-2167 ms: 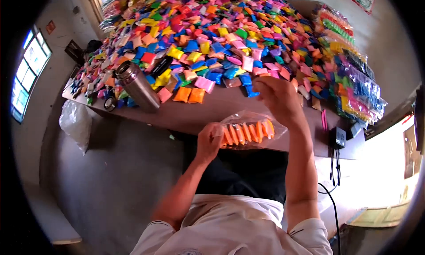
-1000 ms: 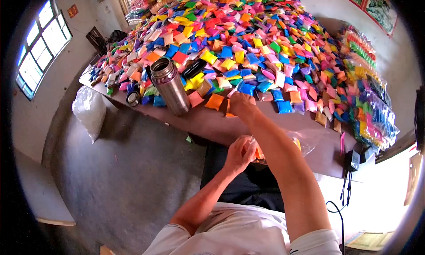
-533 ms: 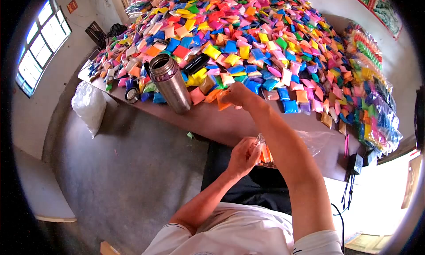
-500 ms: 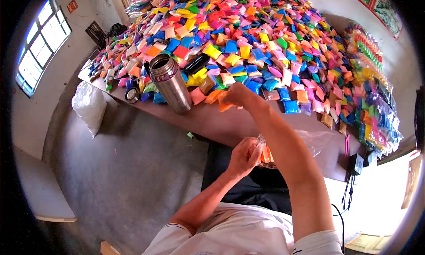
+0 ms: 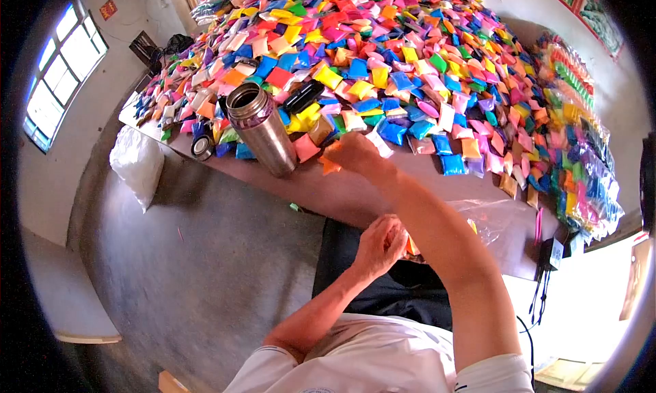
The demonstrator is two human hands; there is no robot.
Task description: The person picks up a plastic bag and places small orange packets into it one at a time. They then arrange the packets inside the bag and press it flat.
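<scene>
My right hand (image 5: 359,154) reaches to the table's front edge, its fingers closed over a small orange packet (image 5: 331,165). Part of that packet is hidden under the fingers. Lower down, near my lap, my left hand (image 5: 383,244) is closed on the gathered edge of a clear plastic bag (image 5: 412,247) with orange packets in it. My right forearm covers much of this bag. Beyond both hands spreads a large heap of small colourful packets (image 5: 410,72). A pink packet (image 5: 306,148) lies just left of my right hand.
An uncapped steel flask (image 5: 268,137) stands left of my right hand, its lid (image 5: 203,147) near the table edge. A black case (image 5: 303,96) rests on the heap. Filled clear bags (image 5: 581,154) are stacked at right, beside a black adapter (image 5: 551,254) with cables. A white bag (image 5: 137,164) hangs at left.
My right hand has shifted slightly left along the table edge over the orange packets. My left hand stays near my lap, its fingers curled tighter around the bag's edge.
</scene>
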